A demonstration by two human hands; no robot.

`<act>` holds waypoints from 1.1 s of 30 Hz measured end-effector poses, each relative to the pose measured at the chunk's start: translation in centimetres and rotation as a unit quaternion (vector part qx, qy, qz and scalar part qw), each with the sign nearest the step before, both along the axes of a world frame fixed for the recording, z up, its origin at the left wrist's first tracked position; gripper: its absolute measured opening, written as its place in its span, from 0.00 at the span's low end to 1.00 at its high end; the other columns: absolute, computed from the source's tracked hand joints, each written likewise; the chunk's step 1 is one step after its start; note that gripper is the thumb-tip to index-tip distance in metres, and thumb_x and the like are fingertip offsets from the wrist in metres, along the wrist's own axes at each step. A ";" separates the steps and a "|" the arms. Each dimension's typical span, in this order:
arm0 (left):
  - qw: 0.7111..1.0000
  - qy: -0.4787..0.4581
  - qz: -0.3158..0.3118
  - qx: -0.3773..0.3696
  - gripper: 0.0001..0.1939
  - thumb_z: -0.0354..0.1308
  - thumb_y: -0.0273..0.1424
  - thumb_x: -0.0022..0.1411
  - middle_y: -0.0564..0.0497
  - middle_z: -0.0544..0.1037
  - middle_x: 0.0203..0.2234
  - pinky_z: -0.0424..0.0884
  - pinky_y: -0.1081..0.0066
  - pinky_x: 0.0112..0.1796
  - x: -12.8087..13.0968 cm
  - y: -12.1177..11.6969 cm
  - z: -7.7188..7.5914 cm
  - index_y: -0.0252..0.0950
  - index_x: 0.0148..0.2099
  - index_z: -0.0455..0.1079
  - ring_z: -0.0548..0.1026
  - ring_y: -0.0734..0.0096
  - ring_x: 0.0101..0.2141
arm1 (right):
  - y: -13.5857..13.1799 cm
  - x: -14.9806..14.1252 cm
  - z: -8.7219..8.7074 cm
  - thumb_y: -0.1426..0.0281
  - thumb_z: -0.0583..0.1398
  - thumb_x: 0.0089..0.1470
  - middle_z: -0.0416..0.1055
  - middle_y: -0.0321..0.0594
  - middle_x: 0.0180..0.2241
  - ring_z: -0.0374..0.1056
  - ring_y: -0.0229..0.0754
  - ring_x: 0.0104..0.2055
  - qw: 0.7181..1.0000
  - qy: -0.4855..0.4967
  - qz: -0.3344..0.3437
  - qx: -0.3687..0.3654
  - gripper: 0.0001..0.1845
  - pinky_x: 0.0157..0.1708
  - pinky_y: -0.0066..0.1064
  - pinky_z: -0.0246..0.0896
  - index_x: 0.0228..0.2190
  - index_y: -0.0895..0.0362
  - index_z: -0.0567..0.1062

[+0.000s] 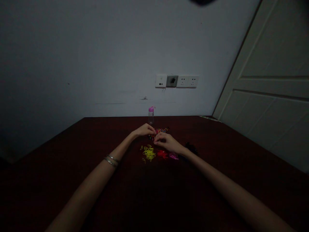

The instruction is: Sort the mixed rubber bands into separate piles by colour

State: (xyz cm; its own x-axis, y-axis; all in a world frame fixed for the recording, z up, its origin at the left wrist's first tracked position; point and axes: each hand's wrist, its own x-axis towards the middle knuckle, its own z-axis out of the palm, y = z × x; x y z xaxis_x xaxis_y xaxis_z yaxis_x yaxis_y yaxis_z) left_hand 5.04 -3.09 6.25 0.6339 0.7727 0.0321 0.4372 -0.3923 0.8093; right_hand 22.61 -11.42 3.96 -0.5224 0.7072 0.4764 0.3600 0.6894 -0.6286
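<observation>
Mixed pile: we are reaching both hands into a heap of small mixed-colour bands lying far out on the dark table, near the wall.
Sorted piles: we are keeping a yellow pile, a red pile and a pink pile nearer to us, each colour apart; they look grouped by colour.
Left hand: our left hand is curling its fingertips together at the heap's left edge; we cannot tell whether it is pinching a band.
Right hand: our right hand is bending its fingers down onto the heap's near side; the dim light is hiding its grip too.
Bracelets: we are wearing bangles on the left wrist.
Bottle: a pink-capped bottle is standing behind the heap.
</observation>
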 end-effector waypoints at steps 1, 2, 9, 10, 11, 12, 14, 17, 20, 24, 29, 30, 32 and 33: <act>0.999 0.022 -0.023 -0.006 0.08 0.58 0.29 0.46 0.53 0.72 0.18 0.56 0.77 0.23 -0.1 -0.2 0.2 0.30 0.29 0.75 0.62 0.81 0.19 | 0.5 0.7 0.2 0.66 0.58 0.49 0.70 0.39 0.31 0.65 0.38 0.35 1.000 0.010 -0.020 0.001 0.08 0.38 0.32 0.59 0.27 0.58 0.75; 0.998 0.044 -0.043 -0.012 0.08 0.58 0.29 0.46 0.53 0.72 0.17 0.55 0.77 0.22 -0.1 -0.5 0.4 0.30 0.29 0.75 0.61 0.81 0.19 | 1.1 1.5 0.4 0.65 0.58 0.48 0.70 0.39 0.31 0.65 0.38 0.35 0.999 0.020 -0.045 0.001 0.09 0.38 0.32 0.59 0.27 0.58 0.75; 0.980 0.136 -0.142 -0.009 0.06 0.60 0.28 0.44 0.54 0.71 0.17 0.55 0.77 0.23 1.5 -2.5 1.1 0.32 0.28 0.75 0.62 0.81 0.20 | 4.9 7.1 -1.5 0.63 0.58 0.46 0.73 0.41 0.31 0.67 0.42 0.36 0.977 0.042 -0.205 -0.040 0.12 0.40 0.33 0.60 0.27 0.58 0.76; 0.978 0.145 -0.147 -0.008 0.06 0.60 0.28 0.44 0.54 0.71 0.17 0.55 0.77 0.23 1.7 -2.8 1.1 0.32 0.28 0.75 0.62 0.81 0.19 | 5.1 7.4 -1.9 0.63 0.58 0.46 0.72 0.41 0.31 0.67 0.42 0.36 0.977 0.029 -0.206 -0.041 0.12 0.39 0.33 0.60 0.27 0.58 0.76; 0.977 0.153 -0.149 -0.007 0.06 0.60 0.28 0.44 0.55 0.70 0.16 0.55 0.77 0.22 2.0 -3.1 1.2 0.33 0.28 0.75 0.62 0.81 0.19 | 5.2 7.6 -2.3 0.64 0.58 0.45 0.72 0.41 0.32 0.67 0.42 0.36 0.978 0.014 -0.204 -0.041 0.11 0.39 0.33 0.60 0.28 0.59 0.76; 0.976 0.160 -0.151 -0.007 0.06 0.60 0.28 0.44 0.55 0.70 0.16 0.55 0.77 0.22 2.2 -3.3 1.2 0.33 0.27 0.75 0.61 0.81 0.18 | 5.2 7.6 -2.6 0.65 0.58 0.45 0.72 0.41 0.32 0.67 0.41 0.36 0.979 -0.001 -0.200 -0.041 0.11 0.38 0.33 0.60 0.29 0.59 0.76; 0.973 0.165 -0.159 -0.009 0.05 0.61 0.28 0.43 0.55 0.70 0.15 0.55 0.77 0.22 2.4 -3.7 1.3 0.34 0.26 0.75 0.61 0.80 0.18 | 5.0 7.3 -2.9 0.67 0.59 0.45 0.72 0.41 0.33 0.66 0.41 0.35 0.981 -0.032 -0.188 -0.035 0.11 0.38 0.32 0.61 0.30 0.59 0.76; 0.971 0.163 -0.172 -0.020 0.05 0.61 0.28 0.42 0.55 0.70 0.15 0.54 0.77 0.21 2.4 -3.8 1.5 0.35 0.26 0.75 0.62 0.80 0.18 | 4.6 6.5 -3.0 0.70 0.58 0.45 0.71 0.42 0.34 0.66 0.40 0.35 0.984 -0.068 -0.164 -0.016 0.11 0.38 0.32 0.60 0.32 0.59 0.76; 0.977 0.141 -0.157 -0.016 0.06 0.62 0.29 0.42 0.55 0.70 0.15 0.54 0.77 0.21 1.9 -3.3 1.5 0.35 0.27 0.76 0.61 0.80 0.18 | 4.1 5.9 -2.9 0.70 0.58 0.45 0.71 0.41 0.34 0.66 0.40 0.37 0.987 -0.093 -0.134 -0.004 0.10 0.39 0.32 0.59 0.32 0.58 0.76; 0.989 0.083 -0.121 -0.002 0.07 0.60 0.28 0.43 0.53 0.73 0.19 0.57 0.77 0.24 1.1 -2.1 1.0 0.33 0.28 0.76 0.64 0.79 0.21 | 3.6 5.6 -2.8 0.69 0.58 0.47 0.70 0.42 0.36 0.65 0.42 0.38 0.980 -0.147 -0.134 0.012 0.11 0.41 0.32 0.58 0.35 0.56 0.76; 0.995 0.065 -0.074 -0.004 0.07 0.60 0.28 0.43 0.52 0.74 0.20 0.58 0.77 0.26 0.3 -0.8 0.0 0.32 0.28 0.76 0.65 0.78 0.22 | 3.4 5.5 -2.7 0.67 0.57 0.50 0.69 0.42 0.38 0.64 0.41 0.40 0.966 -0.200 -0.158 0.043 0.11 0.40 0.31 0.58 0.36 0.55 0.75; 0.996 0.059 -0.066 -0.002 0.07 0.60 0.28 0.43 0.51 0.74 0.20 0.59 0.77 0.26 0.2 -0.6 -0.1 0.32 0.28 0.76 0.66 0.78 0.23 | 3.4 5.4 -2.7 0.67 0.56 0.50 0.68 0.42 0.38 0.64 0.41 0.40 0.964 -0.202 -0.165 0.047 0.11 0.40 0.31 0.57 0.35 0.55 0.75; 0.998 0.046 -0.052 0.001 0.07 0.59 0.28 0.44 0.50 0.74 0.20 0.59 0.76 0.26 0.0 -0.3 -0.4 0.31 0.27 0.76 0.66 0.77 0.23 | 3.5 5.3 -2.8 0.67 0.56 0.51 0.68 0.42 0.37 0.64 0.40 0.40 0.961 -0.205 -0.181 0.054 0.10 0.40 0.30 0.57 0.34 0.55 0.75; 0.998 0.040 -0.046 0.002 0.08 0.59 0.29 0.44 0.50 0.74 0.20 0.59 0.76 0.26 -0.1 -0.2 -0.5 0.31 0.27 0.76 0.66 0.77 0.23 | 3.5 5.3 -2.9 0.67 0.56 0.51 0.68 0.41 0.37 0.64 0.40 0.40 0.959 -0.206 -0.187 0.056 0.09 0.40 0.30 0.57 0.33 0.55 0.75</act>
